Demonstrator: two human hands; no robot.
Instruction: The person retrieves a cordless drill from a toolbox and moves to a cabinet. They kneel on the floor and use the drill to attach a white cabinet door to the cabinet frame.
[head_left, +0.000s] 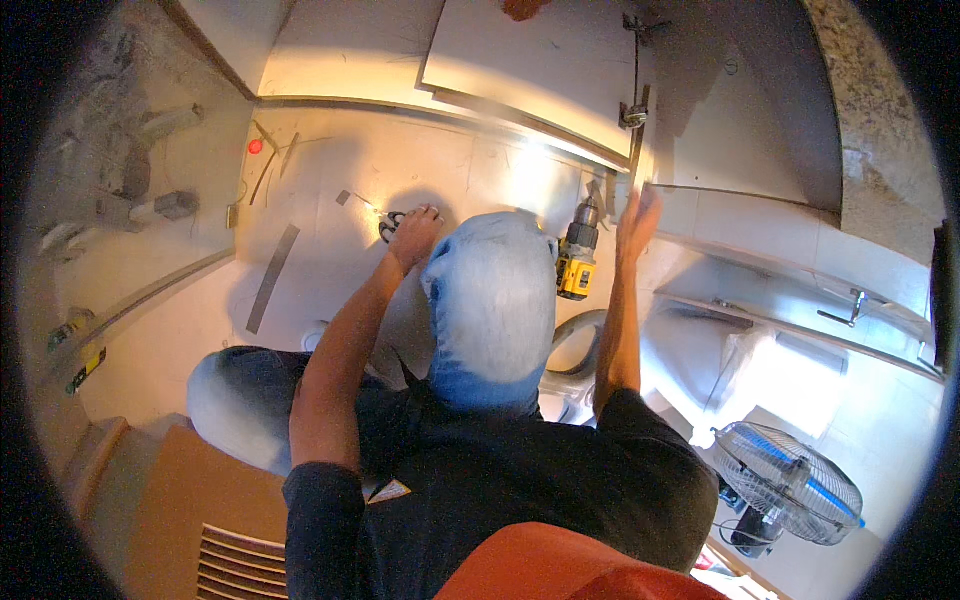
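Head camera looks down on a person sitting on the white floor [330,180], with one knee in blue jeans [492,300] pulled up in the middle. Closest in, a small fan [790,480] stands at the lower right. Further out, the left hand [415,235] lies on the floor with its fingers curled on a small dark tool [390,224]; it looks like pliers or snips, but it is too small to be sure. A yellow and black drill [578,258] stands just past the knee. The right hand [637,222] is flat and open against the edge of a white panel [700,160], holding nothing. Farthest off, a cabinet door [530,60] hangs on a hinge [633,115]. I think the person is steadying the panel while picking up the tool. Next, the left hand needs a firm hold to lift it.
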